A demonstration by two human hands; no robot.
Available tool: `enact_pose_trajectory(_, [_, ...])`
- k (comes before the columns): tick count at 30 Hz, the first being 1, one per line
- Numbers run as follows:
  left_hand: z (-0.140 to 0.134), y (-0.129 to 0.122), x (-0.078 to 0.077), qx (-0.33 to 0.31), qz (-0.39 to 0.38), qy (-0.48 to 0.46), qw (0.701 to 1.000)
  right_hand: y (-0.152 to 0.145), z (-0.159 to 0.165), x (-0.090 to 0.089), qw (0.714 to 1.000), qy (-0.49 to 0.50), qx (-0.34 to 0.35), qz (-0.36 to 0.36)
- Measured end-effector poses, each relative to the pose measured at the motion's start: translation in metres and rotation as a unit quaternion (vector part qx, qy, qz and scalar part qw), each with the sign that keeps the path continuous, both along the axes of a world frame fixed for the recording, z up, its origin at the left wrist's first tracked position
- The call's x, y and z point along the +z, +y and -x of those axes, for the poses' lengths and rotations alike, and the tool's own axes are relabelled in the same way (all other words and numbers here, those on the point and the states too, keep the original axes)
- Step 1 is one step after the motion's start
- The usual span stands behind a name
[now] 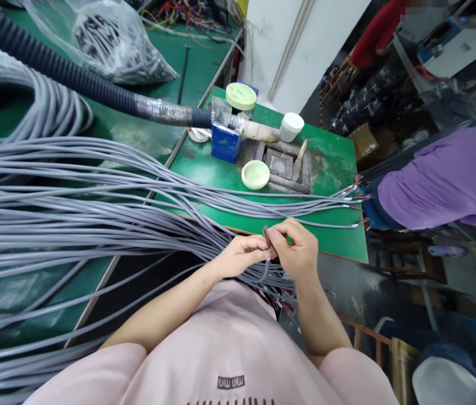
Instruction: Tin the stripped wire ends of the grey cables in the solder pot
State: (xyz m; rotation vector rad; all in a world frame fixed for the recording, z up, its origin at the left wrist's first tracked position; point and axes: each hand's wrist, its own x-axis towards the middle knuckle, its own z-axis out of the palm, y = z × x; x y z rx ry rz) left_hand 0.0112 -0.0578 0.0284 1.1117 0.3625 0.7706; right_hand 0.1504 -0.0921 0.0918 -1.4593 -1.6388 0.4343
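Observation:
Both hands meet at the stripped end of a grey cable [266,271], just in front of my chest. My left hand [242,256] pinches the cable close to where its jacket ends. Thin red, green and dark wires [266,233] fan upward from that end, and my right hand [295,244] has its thumb and fingers closed on them. Many more grey cables [170,236] run from the left and pass under my hands. Another bunch of cables [238,203] lies across the green table [326,242], their stripped ends [358,197] at its right edge.
A soldering pot [281,164] sits beyond the cables, with a shallow pale dish [255,174] and a white tub [292,126] beside it. A black hose [94,84] ends at a blue block [225,143]. A person in a purple top [444,174] is at the right.

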Motion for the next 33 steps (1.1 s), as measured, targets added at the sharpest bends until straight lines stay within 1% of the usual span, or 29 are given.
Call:
enact_pose_trajectory(3, [0.004,-0.001,0.002,-0.019,-0.029,0.028,0.999,0.004,-0.003,0.002,0.995,0.058,-0.075,-0.036])
enact_pose_trajectory(5, [0.006,-0.002,0.002,-0.022,-0.028,0.038,0.999,0.005,-0.011,0.004,0.985,0.102,-0.128,-0.054])
enact_pose_trajectory(6, [0.006,-0.001,0.001,-0.02,-0.02,0.039,0.999,0.006,-0.015,0.005,0.983,0.11,-0.138,-0.054])
enact_pose_trajectory(7, [0.006,-0.001,0.0,-0.018,-0.01,0.037,0.999,0.006,-0.019,0.006,0.985,0.104,-0.13,-0.045])
enact_pose_trajectory(8, [0.006,-0.001,-0.001,-0.017,-0.002,0.034,0.999,0.005,-0.021,0.007,0.991,0.084,-0.104,-0.025])
enact_pose_trajectory(10, [0.004,0.0,-0.003,-0.016,-0.001,0.032,0.999,0.003,-0.021,0.009,0.999,0.024,-0.028,0.039])
enact_pose_trajectory(12, [0.002,0.001,-0.005,-0.013,-0.016,0.031,0.999,0.001,-0.017,0.009,0.994,-0.029,0.029,0.097])
enact_pose_trajectory(13, [0.001,0.001,-0.006,-0.012,-0.023,0.034,0.999,0.0,-0.015,0.009,0.992,-0.048,0.041,0.111])
enact_pose_trajectory(15, [-0.001,0.0,-0.008,-0.01,-0.033,0.042,0.999,0.0,-0.01,0.009,0.99,-0.076,0.046,0.111])
enact_pose_trajectory(18, [0.0,-0.002,-0.008,-0.008,-0.046,0.055,0.997,0.001,-0.007,0.008,0.991,-0.09,0.046,0.085])
enact_pose_trajectory(20, [0.001,-0.002,-0.006,-0.007,-0.071,0.066,0.995,0.004,-0.007,0.006,0.994,-0.066,0.041,0.077])
enact_pose_trajectory(23, [0.004,0.0,-0.002,0.006,-0.108,0.08,0.991,0.008,-0.007,-0.002,0.997,0.002,0.013,0.072])
enact_pose_trajectory(26, [0.006,0.003,0.001,0.02,-0.116,0.078,0.99,0.011,-0.004,-0.009,0.996,0.063,-0.024,0.064])
enact_pose_trajectory(30, [0.004,0.007,0.005,0.008,-0.107,0.074,0.991,0.014,0.001,-0.015,0.987,0.135,-0.072,0.059])
enact_pose_trajectory(33, [0.004,0.005,0.005,0.004,-0.117,0.081,0.99,0.022,-0.006,-0.019,0.97,0.206,-0.123,0.043])
